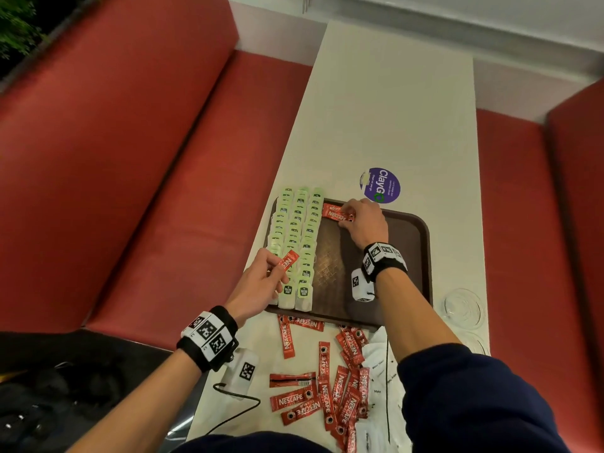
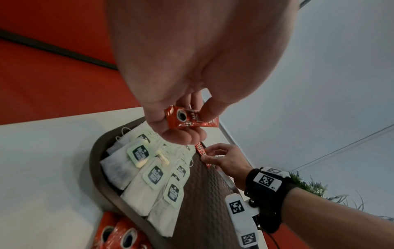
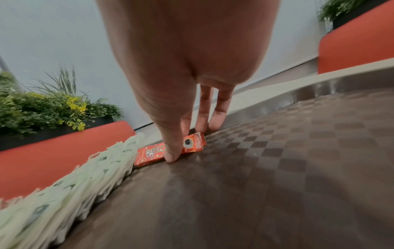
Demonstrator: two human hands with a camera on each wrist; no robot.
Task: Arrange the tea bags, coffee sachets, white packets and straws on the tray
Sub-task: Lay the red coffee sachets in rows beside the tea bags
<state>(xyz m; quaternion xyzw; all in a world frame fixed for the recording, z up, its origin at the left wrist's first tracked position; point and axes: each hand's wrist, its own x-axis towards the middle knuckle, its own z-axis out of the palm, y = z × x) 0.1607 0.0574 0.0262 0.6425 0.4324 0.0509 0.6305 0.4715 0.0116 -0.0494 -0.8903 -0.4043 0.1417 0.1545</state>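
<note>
A brown tray [image 1: 408,256] lies on the white table. Green-tagged tea bags [image 1: 297,243] fill its left part in three overlapping columns. My right hand [image 1: 351,217] is at the tray's far edge and pinches a red coffee sachet [image 3: 149,154] lying flat beside the tea bags [image 3: 85,178], thumb on the near side and fingers on the far side. A second sachet seems to lie against it. My left hand [image 1: 277,273] hovers over the near tea bags and pinches another red sachet [image 2: 187,118]. Several loose sachets [image 1: 333,397] and white packets [image 1: 379,361] lie on the table in front of the tray.
A purple round sticker [image 1: 380,185] is on the table beyond the tray. Clear plastic cups or lids [image 1: 464,308] sit at the table's right edge. Red bench seats [image 1: 163,191] flank the table on both sides. The right half of the tray floor [image 3: 277,168] is bare.
</note>
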